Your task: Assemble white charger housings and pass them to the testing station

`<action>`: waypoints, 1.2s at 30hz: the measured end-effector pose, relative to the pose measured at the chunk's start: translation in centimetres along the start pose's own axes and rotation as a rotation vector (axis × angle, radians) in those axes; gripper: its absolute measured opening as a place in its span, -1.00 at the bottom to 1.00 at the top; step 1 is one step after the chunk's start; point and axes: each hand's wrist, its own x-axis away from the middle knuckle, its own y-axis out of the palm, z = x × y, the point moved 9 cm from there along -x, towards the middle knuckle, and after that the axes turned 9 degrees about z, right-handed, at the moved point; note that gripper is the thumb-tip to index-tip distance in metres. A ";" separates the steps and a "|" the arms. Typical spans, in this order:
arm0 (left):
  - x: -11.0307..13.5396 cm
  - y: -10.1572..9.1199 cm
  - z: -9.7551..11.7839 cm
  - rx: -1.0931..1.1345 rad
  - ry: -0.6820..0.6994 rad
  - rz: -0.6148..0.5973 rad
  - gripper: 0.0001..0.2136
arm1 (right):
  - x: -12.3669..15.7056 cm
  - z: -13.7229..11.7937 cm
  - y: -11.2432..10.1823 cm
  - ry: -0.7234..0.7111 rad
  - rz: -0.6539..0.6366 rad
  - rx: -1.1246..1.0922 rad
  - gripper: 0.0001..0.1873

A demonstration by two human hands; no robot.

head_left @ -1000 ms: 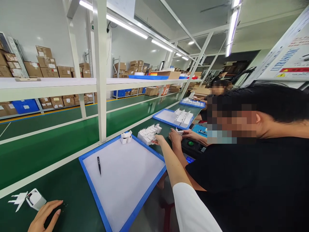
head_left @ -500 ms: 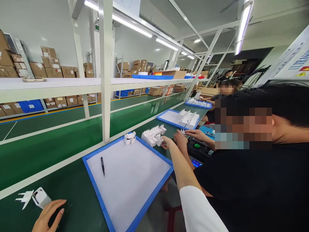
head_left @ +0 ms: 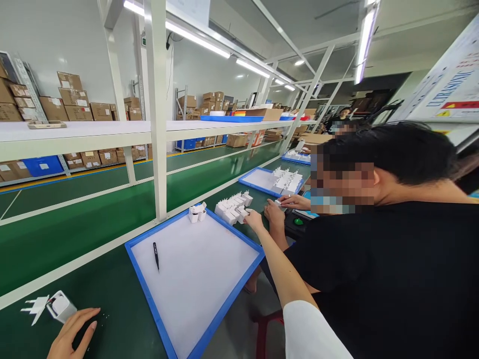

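At the bottom left, my left hand (head_left: 73, 331) rests on the green bench with thumb and fingers apart, holding nothing. Its fingertips lie beside a white plug adapter housing (head_left: 62, 306), whose pronged cover (head_left: 36, 307) hangs off to the left, so the inside shows. My right arm stretches forward past the tray. My right hand (head_left: 254, 222) is at the near end of a group of white plug adapters (head_left: 229, 205), its fingers closed on the nearest adapter (head_left: 243, 214); the fingertips are partly hidden.
A blue-rimmed tray (head_left: 144, 294) holds black tweezers (head_left: 156, 257) and white adapter parts (head_left: 197, 213). On the right, a co-worker in black (head_left: 389, 279) handles a small white piece. Another tray (head_left: 254, 180) with adapters lies beyond. A white post (head_left: 160, 114) rises behind.
The view has shifted slightly, so the bench moves a little left. The co-worker's head and body appear further left. My hands stay at nearly the same places.
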 end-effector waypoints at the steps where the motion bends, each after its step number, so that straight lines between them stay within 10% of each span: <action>1: 0.1 -0.2 0.3 0.013 -0.002 0.007 -0.64 | 0.0 0.2 0.1 0.010 -0.006 0.018 -0.75; 9: 2.5 -2.8 5.1 -0.024 0.125 0.135 -0.62 | 3.4 -3.4 -2.1 -0.120 -0.002 0.052 -0.89; 16: 11.4 1.1 21.0 0.208 0.317 0.205 -0.36 | 31.6 -15.4 -6.8 -0.669 -0.438 -0.508 -0.73; 20: 13.5 -0.3 19.6 0.374 0.050 0.283 -0.45 | 38.3 -19.3 -9.1 -0.620 -0.625 -0.698 -0.62; 28: 18.1 -2.9 16.4 0.422 0.028 0.255 -0.55 | 39.7 -21.2 -6.8 -0.553 -0.753 -0.747 -0.96; 36: 19.5 -3.1 15.1 0.656 -0.194 0.207 -0.58 | 41.9 -20.0 -7.9 -0.355 -0.816 -0.904 -0.80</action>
